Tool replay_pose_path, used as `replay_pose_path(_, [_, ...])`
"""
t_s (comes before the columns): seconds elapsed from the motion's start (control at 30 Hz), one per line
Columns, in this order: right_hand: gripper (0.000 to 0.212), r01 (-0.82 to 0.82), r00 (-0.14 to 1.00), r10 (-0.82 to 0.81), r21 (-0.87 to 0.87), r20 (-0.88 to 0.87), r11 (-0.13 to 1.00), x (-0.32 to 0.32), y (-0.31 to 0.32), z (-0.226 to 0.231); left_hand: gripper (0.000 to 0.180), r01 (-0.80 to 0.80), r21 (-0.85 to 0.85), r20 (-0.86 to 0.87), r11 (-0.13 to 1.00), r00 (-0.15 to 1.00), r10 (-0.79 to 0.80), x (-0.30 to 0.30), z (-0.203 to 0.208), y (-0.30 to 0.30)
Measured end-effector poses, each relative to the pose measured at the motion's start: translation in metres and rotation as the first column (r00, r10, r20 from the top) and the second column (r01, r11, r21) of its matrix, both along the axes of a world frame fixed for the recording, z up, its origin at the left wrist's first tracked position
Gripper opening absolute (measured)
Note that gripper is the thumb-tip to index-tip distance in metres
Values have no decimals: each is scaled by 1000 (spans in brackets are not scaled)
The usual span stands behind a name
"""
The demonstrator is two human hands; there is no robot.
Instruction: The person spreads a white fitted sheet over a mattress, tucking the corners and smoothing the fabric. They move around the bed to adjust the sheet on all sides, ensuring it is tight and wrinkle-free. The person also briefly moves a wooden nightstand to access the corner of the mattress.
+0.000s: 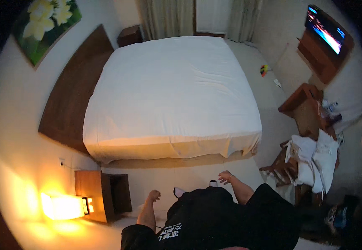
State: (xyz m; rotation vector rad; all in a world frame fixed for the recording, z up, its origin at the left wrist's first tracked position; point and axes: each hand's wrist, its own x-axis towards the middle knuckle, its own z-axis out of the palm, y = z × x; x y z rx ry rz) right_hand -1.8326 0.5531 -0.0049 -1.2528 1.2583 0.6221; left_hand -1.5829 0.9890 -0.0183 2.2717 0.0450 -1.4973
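My left hand (154, 195) hangs beside my body, its fingers loosely bent with nothing visible in them. To the right, my right hand (225, 177) is held out lower in front of me, fingers apart and empty. Neither hand touches anything. Ahead of both lies a wide bed (168, 91) covered by a white sheet. The sheet is mostly smooth, with some wrinkles toward the right side. Its near edge (172, 146) hangs down over the side of the bed, and a corner is bunched at the right.
A wooden nightstand (92, 196) with a lit lamp (62, 206) stands at the left. A wooden headboard (74, 93) lines the left wall. On the right, a chair (279, 168) bears white linens (310, 160), near a wooden desk (308, 114). A lit television (326, 29) hangs above.
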Motion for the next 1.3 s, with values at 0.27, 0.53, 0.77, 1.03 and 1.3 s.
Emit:
replay_pose_path(0.27, [38, -103, 984, 98, 29, 147, 994, 33, -48, 5, 34, -295, -156, -77, 943, 955, 286, -82, 25, -48])
replay_pose_path(0.53, [45, -1, 913, -132, 326, 386, 945, 31, -99, 23, 77, -812, -438, -444, 385, 568, 693, -119, 73, -75])
replay_pose_path(0.77, [63, -596, 794, 594, 351, 127, 722, 44, -108, 56, 80, -418, -51, -189, 907, 896, 402, -130, 72, -72])
replay_pose_path(1.03, [50, -144, 989, 134, 279, 55, 949, -47, -76, -38, 45, -407, -7, -214, 913, 893, 396, -183, 40, -66])
replay_pose_path(1.3, [52, -330, 911, 363, 183, -197, 926, -71, -63, -47, 52, -465, 6, -145, 885, 875, 461, -166, 28, -14])
